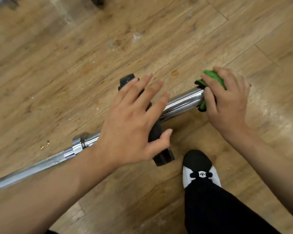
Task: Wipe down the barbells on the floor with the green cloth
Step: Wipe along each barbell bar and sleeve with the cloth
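Note:
A chrome barbell (181,105) lies on the wooden floor, running from the lower left up to the right. A black weight plate (156,132) sits on its sleeve, standing on edge. My left hand (132,125) rests on top of that plate with fingers spread, holding nothing. My right hand (227,102) presses the green cloth (213,78) around the outer end of the sleeve, and the cloth is mostly hidden under the hand.
The thin shaft (32,169) of the barbell runs to the left edge past a chrome collar (79,142). My black and white shoe (200,169) stands just below the plate. Another chrome bar (0,2) and a dark object (98,0) lie at the top.

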`<state>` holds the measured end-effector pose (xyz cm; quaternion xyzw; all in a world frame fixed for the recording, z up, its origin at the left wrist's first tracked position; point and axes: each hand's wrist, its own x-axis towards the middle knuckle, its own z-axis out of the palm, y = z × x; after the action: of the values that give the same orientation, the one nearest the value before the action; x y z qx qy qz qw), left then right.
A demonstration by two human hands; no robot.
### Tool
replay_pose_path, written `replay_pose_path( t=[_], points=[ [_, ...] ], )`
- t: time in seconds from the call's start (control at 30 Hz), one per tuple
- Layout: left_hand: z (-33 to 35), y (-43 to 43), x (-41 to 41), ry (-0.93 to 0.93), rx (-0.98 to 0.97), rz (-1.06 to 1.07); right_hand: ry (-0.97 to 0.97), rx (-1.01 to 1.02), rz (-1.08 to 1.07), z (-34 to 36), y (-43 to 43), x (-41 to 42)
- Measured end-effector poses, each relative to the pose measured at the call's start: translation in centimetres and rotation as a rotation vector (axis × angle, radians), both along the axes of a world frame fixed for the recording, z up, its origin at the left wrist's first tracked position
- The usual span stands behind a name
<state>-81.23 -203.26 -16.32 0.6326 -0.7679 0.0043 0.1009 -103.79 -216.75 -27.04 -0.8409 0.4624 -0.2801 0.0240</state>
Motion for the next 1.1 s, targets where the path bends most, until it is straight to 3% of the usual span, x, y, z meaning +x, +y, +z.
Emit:
replay_pose_path(
  t=[0.1, 0.23, 0.3, 0.43, 0.53, 0.6, 0.7, 0.77, 0.87, 1.0, 1.03, 1.1],
  points=[
    [0.3, -1.8, 1.0, 0.022, 0.013, 0.160, -0.054, 0.056, -0.118, 0.0, 1.5, 5.4],
    [0.1, -1.3, 0.9, -0.033, -0.017, 0.213, 0.054, -0.093, 0.444, -0.9, 2.9, 9.0],
    [-0.5, -0.9, 0.9, -0.020, -0.032, 0.217, 0.107, -0.197, 0.524, -1.1, -0.1, 7.8],
    [-0.7, -3.3, 2.3, 0.118, -0.052, 0.329, -0.009, -0.195, 0.183, -2.2, -5.1, 5.2],
    [-0.5, -5.4, 3.5, 0.150, -0.068, 0.422, -0.144, -0.101, -0.047, -2.0, -5.0, 9.0],
    [-0.7, -6.1, 3.7, 0.159, -0.098, 0.448, -0.138, -0.083, -0.012, -2.0, -3.3, 12.4],
    [-0.9, -6.5, 3.9, 0.178, -0.123, 0.443, -0.034, -0.256, 0.366, -3.0, -2.2, 14.1],
    [-0.9, -6.8, 4.1, 0.112, -0.126, 0.447, 0.074, -0.392, 0.501, -3.8, -5.2, 12.5],
    [-1.3, -6.8, 4.1, 0.009, -0.132, 0.449, 0.047, -0.352, 0.330, -4.6, -9.5, 9.5],
    [-1.5, -8.5, 4.4, 0.101, -0.168, 0.514, -0.135, -0.136, -0.016, -3.4, -10.2, 11.0],
    [-1.4, -9.1, 4.7, 0.112, -0.158, 0.514, -0.141, -0.104, -0.050, -2.9, -9.3, 12.8],
    [-1.1, -9.8, 5.6, 0.121, -0.133, 0.508, -0.093, -0.160, 0.076, -2.8, -7.2, 16.1]
  ],
)
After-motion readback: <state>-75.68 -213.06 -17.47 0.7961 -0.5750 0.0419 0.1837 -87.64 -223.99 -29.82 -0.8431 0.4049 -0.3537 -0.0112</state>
